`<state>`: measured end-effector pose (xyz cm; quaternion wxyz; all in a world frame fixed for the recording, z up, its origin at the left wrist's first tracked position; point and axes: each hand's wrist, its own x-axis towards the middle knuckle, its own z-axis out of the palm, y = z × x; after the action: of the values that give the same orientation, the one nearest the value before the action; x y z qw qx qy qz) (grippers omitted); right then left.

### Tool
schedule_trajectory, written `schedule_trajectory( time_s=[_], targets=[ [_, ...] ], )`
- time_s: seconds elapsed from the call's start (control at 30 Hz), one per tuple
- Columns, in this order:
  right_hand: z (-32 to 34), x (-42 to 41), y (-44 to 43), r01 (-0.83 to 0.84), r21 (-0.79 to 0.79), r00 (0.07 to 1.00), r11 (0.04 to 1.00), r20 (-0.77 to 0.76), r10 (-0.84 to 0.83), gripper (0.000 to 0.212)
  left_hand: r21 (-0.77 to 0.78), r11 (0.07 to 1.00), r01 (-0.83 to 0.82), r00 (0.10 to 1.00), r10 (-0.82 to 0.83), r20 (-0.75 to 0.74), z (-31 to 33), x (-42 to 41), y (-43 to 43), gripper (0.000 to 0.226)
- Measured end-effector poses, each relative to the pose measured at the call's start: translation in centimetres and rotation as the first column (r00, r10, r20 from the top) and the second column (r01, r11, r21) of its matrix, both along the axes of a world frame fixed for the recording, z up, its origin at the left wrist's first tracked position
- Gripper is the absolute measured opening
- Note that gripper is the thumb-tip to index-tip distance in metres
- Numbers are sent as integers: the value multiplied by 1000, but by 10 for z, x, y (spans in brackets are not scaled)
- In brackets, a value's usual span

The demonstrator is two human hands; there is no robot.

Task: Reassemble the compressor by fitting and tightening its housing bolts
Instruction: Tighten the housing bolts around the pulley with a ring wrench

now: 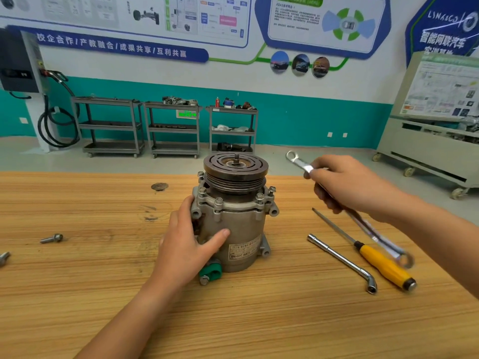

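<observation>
Grey compressor (233,224), yellow-handled screwdriver (383,265), striped tan wooden table (77,268).

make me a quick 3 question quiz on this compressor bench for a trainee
1. Which tool does the right hand grip?
A) yellow-handled screwdriver
B) wrench
C) L-shaped socket wrench

2. True or false: the compressor lies on its side on the table.

3. Fill in: seen from the camera, the loose bolt lies on the table to the compressor's ____.

Key
1. B
2. False: it stands upright, pulley on top, with the left hand resting against its side.
3. left
</observation>
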<state>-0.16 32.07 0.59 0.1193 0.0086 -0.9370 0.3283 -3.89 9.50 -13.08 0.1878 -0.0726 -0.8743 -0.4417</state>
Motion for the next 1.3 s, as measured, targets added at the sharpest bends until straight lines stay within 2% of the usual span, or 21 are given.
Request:
schedule_trajectory(
  time_s=[0.03, 0.07, 0.13, 0.17, 0.2, 0.27, 0.3, 0.37, 0.4, 0.43, 0.5, 0.57, 0.63, 0.73, 0.8, 0.87, 0.93, 1.0, 1.13, 1.2, 1.3],
  targets=[
    [1, 2, 1, -7, -231, 1000, 973, 20, 12, 17, -20, 1000, -22, 1000, 21, -23, 5, 4, -2, 93],
    [2, 5, 0, -20, -432, 999, 902, 27, 35, 15, -1, 999, -48, 994, 48, -102, 11, 11, -3, 86],
    [0, 11, -10, -58, -711, 997, 701, 0, 83, 11, 151, 989, 2, 945, 47, -323, 29, 35, -2, 59],
    [-3, 14, -19, -82, -797, 994, 599, -21, 109, 10, 185, 978, 94, 926, -17, -377, 38, 50, 1, 48],
    [-8, 16, -32, -108, -858, 989, 503, -40, 144, 8, 153, 967, 203, 918, -133, -373, 46, 65, 5, 42],
    [-20, 20, -58, -156, -935, 973, 320, -90, 210, 9, 20, 921, 390, 893, -372, -255, 54, 86, 14, 46],
    [-27, 21, -72, -163, -957, 967, 240, -107, 233, 10, -41, 902, 430, 879, -429, -208, 52, 91, 15, 46],
    [-39, 24, -89, -160, -975, 959, 154, -117, 258, 10, -108, 914, 392, 887, -406, -219, 49, 89, 3, 44],
    [-45, 25, -94, -164, -973, 953, 162, -114, 280, 10, -138, 930, 340, 899, -364, -244, 48, 88, -6, 46],
    [-50, 25, -95, -178, -961, 944, 211, -107, 312, 11, -197, 938, 284, 908, -329, -261, 48, 89, -17, 44],
    [-60, 25, -93, -234, -894, 925, 381, -85, 370, 14, -368, 916, 163, 931, -266, -251, 50, 89, -38, 37],
    [-68, 24, -87, -286, -794, 934, 536, -106, 341, 17, -489, 871, 55, 942, -208, -264, 54, 88, -60, 42],
    [-74, 20, -75, -318, -710, 948, 628, -235, 214, 18, -443, 890, 105, 953, -217, -211, 60, 87, -77, 32],
    [-84, 3, -55, -246, -690, 931, 681, -365, -33, 14, -262, 946, 191, 967, -227, -115, 64, 82, -93, 33],
    [-91, -14, -44, -151, -652, 917, 743, -373, -142, 13, -187, 961, 203, 976, -214, -41, 63, 77, -95, 33],
    [-100, -29, -38, -87, -625, 965, 776, -245, -89, 48, -160, 965, 210, 976, -216, -18, 61, 74, -92, 39],
    [-108, -35, -36, -102, -669, 995, 736, -86, 60, 82, -100, 972, 213, 977, -215, -8, 56, 72, -87, 41],
    [-117, -35, -37, -161, -611, 987, 775, -80, 142, 97, -20, 977, 213, 977, -213, -2, 51, 70, -80, 35],
    [-132, -38, -42, -126, -572, 983, 810, -180, 26, 80, 96, 969, 228, 973, -229, 10, 41, 70, -68, 29],
    [-135, -36, -46, -100, -570, 976, 816, -216, -31, 71, 107, 967, 230, 972, -233, 13, 39, 70, -65, 19],
    [-135, -30, -58, -47, -538, 962, 842, -251, -106, 70, 110, 964, 241, 970, -244, 14, 40, 73, -65, 9]
  ],
)
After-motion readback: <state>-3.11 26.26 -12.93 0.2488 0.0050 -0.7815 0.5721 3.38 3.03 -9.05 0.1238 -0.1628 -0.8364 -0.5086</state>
